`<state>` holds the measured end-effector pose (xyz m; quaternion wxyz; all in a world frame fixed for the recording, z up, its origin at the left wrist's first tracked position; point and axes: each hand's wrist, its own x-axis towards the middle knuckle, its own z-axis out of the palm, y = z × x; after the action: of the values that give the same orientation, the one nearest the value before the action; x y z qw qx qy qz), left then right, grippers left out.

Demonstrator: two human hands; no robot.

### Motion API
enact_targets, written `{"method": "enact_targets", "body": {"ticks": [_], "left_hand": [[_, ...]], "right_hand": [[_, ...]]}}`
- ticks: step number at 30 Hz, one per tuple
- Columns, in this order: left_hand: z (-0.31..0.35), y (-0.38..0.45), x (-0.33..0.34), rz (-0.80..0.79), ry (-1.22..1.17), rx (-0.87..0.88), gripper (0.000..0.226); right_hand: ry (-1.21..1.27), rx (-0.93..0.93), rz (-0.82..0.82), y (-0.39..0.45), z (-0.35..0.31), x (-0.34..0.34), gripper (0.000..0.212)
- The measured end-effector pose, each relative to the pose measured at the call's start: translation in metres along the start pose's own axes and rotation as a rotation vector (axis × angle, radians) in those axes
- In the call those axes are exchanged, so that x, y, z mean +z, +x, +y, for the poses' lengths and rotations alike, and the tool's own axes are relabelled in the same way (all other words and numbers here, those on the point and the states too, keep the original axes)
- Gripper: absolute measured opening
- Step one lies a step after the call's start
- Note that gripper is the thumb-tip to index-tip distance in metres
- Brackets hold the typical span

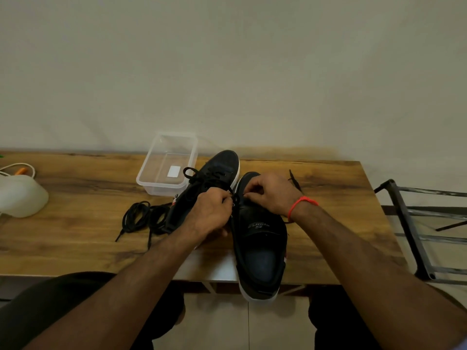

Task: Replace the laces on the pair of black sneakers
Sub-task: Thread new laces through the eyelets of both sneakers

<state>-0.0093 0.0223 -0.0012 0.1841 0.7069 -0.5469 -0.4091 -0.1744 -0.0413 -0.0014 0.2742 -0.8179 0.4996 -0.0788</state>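
Two black sneakers stand side by side on the wooden table (75, 188). The left sneaker (214, 173) points away and carries a tied black lace. The right sneaker (260, 238) has its heel over the table's near edge and its tongue toward me. My left hand (212, 213) and my right hand (270, 193) meet over the right sneaker's front eyelets, each pinching a black lace; a free lace end (294, 179) trails behind the right hand. A loose bundle of black laces (141, 218) lies left of the shoes.
A clear plastic tub (166, 162) sits behind the left sneaker. At the far left a white rounded object (20, 195) with a white cord rests on the table. A dark metal rack (424, 228) stands off the table's right end. My legs are under the near edge.
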Motion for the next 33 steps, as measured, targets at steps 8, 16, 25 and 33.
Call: {"method": "enact_targets", "body": {"ticks": [8, 16, 25, 33], "left_hand": [[0.0, 0.0, 0.0, -0.017, -0.013, 0.01, 0.025], [0.001, -0.001, 0.0, -0.015, 0.028, 0.048, 0.024], [0.001, -0.001, -0.002, -0.016, -0.044, 0.029, 0.024], [-0.002, 0.001, 0.004, 0.067, -0.103, 0.075, 0.014]], "right_hand": [[-0.131, 0.018, -0.021, 0.001, -0.011, 0.013, 0.017], [-0.087, -0.003, -0.018, 0.005, -0.009, 0.014, 0.016], [0.169, 0.072, 0.035, 0.005, -0.008, 0.018, 0.021], [0.108, 0.047, -0.037, 0.006, -0.002, 0.02, 0.037]]}}
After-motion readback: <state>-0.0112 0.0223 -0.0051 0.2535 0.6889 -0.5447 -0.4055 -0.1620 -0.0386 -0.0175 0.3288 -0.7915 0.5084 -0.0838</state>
